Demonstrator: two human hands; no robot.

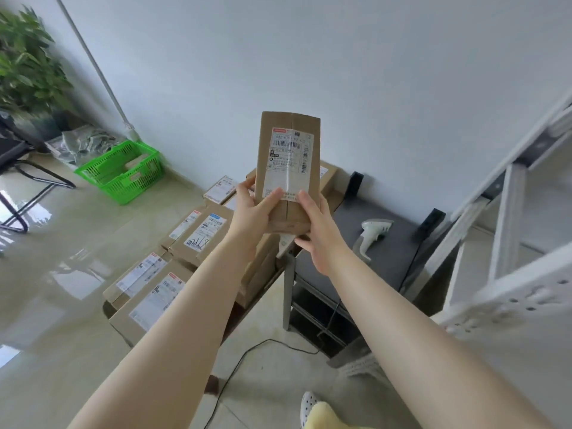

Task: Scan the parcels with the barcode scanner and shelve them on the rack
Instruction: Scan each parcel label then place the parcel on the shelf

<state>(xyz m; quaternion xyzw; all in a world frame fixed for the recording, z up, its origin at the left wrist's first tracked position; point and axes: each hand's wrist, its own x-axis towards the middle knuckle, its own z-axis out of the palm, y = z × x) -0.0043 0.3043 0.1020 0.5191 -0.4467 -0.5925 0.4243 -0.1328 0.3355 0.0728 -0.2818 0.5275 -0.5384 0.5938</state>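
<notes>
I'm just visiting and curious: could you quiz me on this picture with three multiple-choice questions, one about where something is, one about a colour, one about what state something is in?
1. Where does the barcode scanner lie?
A. on the dark table
B. in the basket
C. on the floor

2. What colour is the basket by the wall?
A. red
B. green
C. blue

3. How is the raised parcel held?
A. by the left hand alone
B. it rests on the rack
C. by both hands at its lower end

Answers:
1 A: the white scanner sits on the dark table, untouched.
2 B: its plastic mesh is bright green.
3 C: the left hand and right hand each have a grip on the bottom, label facing the camera.
</notes>
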